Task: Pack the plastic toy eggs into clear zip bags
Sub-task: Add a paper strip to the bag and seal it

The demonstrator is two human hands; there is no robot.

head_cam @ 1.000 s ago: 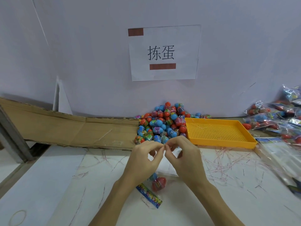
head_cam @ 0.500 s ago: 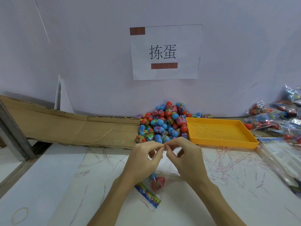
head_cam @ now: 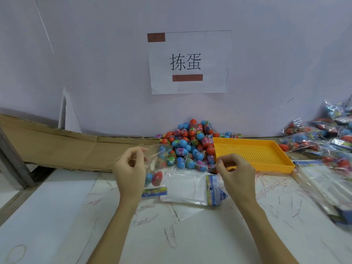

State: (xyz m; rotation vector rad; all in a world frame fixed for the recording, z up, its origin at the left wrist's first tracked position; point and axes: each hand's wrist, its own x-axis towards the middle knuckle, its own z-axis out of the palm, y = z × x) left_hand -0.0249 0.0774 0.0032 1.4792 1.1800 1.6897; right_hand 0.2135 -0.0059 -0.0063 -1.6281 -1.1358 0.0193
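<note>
Head view: my left hand (head_cam: 131, 166) pinches the clear zip bag (head_cam: 154, 168) by its top edge, with 2 toy eggs (head_cam: 154, 179), 1 blue and 1 red, hanging inside over the table (head_cam: 57, 216). Half a second ago both hands met at its mouth; now they have parted. My right hand (head_cam: 235, 173) has its fingers curled, pinching what may be the thin strip; I cannot tell. I judge this bag sealed. 1 empty bag (head_cam: 187, 189) lies flat between the hands. Beyond sit the egg pile (head_cam: 190, 143), too many to count, and 1 orange tray (head_cam: 251, 155).
</note>
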